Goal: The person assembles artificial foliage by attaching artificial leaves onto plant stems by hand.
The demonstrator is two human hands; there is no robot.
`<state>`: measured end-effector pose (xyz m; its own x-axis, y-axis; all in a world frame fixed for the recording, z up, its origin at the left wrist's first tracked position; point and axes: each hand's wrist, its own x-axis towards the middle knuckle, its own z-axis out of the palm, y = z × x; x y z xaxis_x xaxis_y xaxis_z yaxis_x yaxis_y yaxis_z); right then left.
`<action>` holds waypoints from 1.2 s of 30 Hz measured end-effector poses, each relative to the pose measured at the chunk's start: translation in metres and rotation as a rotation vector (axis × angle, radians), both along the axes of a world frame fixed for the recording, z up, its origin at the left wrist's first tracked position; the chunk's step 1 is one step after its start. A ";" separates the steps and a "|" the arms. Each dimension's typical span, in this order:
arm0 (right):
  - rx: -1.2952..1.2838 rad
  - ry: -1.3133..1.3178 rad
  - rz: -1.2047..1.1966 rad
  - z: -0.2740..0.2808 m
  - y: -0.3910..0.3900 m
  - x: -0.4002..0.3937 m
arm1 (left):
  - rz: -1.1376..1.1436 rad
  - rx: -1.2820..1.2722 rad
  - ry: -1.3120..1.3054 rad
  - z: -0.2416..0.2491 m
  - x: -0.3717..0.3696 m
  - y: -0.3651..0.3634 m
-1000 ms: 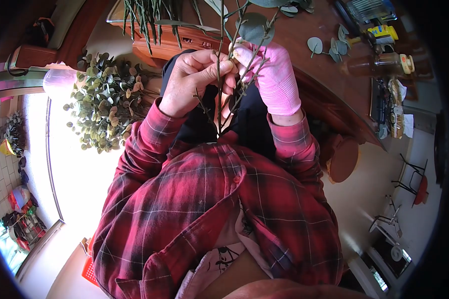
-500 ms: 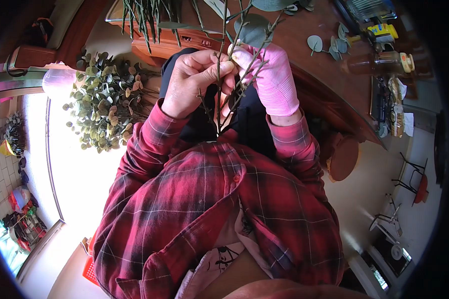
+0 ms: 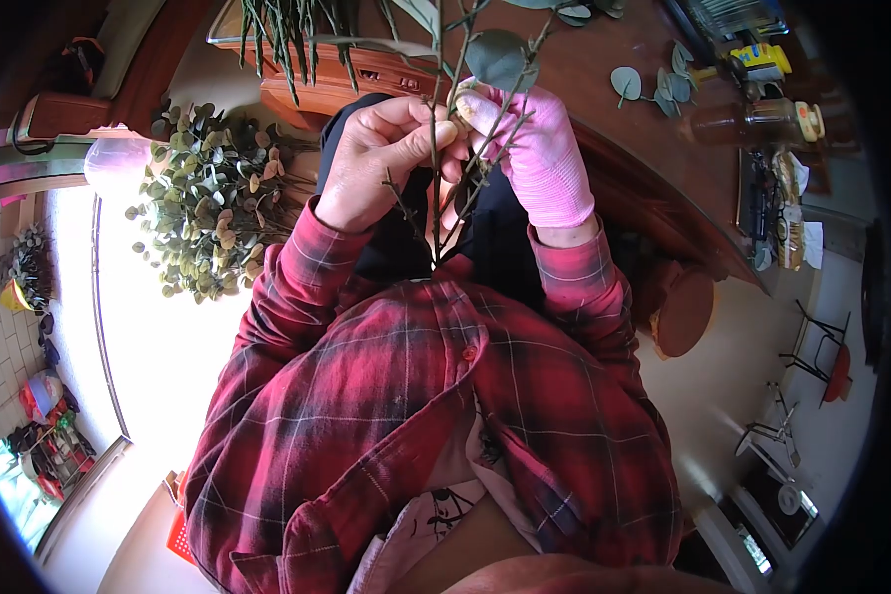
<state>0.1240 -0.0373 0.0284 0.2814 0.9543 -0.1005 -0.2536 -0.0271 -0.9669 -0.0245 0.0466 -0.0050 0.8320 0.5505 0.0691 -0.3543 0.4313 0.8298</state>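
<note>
A thin branched stem (image 3: pixel 437 188) stands upright in front of my lap, with a few round grey-green leaves (image 3: pixel 502 59) near its top. My left hand (image 3: pixel 381 158), bare, is closed around the stem with thumb and index finger pinched together. On the other side, my right hand (image 3: pixel 540 153) wears a pink glove, its fingers closed at the same stem's upper twigs. The right fingertips are partly hidden behind the twigs and leaf.
A brown table (image 3: pixel 604 79) curves ahead, bearing loose leaves (image 3: pixel 626 83), a jar (image 3: pixel 762 123) and a yellow bottle (image 3: pixel 759 62). Green stems (image 3: pixel 292 40) hang over its left edge. A leafy bunch (image 3: pixel 208 198) lies left; a round stool (image 3: pixel 683 312) stands right.
The stem and its top leaves have shifted slightly, the round leaf moving a little left. Both hands keep nearly the same place and hold.
</note>
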 end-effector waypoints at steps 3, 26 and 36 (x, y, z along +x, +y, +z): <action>0.024 -0.036 -0.034 0.005 0.001 -0.003 | -0.005 -0.025 -0.011 -0.002 -0.003 0.001; 0.017 -0.076 -0.055 0.002 0.005 -0.014 | -0.026 -0.187 -0.039 -0.007 -0.004 0.001; 0.027 -0.026 -0.013 -0.005 0.010 -0.018 | 0.009 -0.166 0.009 -0.004 -0.010 0.003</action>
<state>0.1059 -0.0272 0.0236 0.2960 0.9528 -0.0669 -0.2288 0.0027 -0.9735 -0.0341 0.0492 -0.0088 0.8273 0.5609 -0.0305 -0.3515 0.5593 0.7507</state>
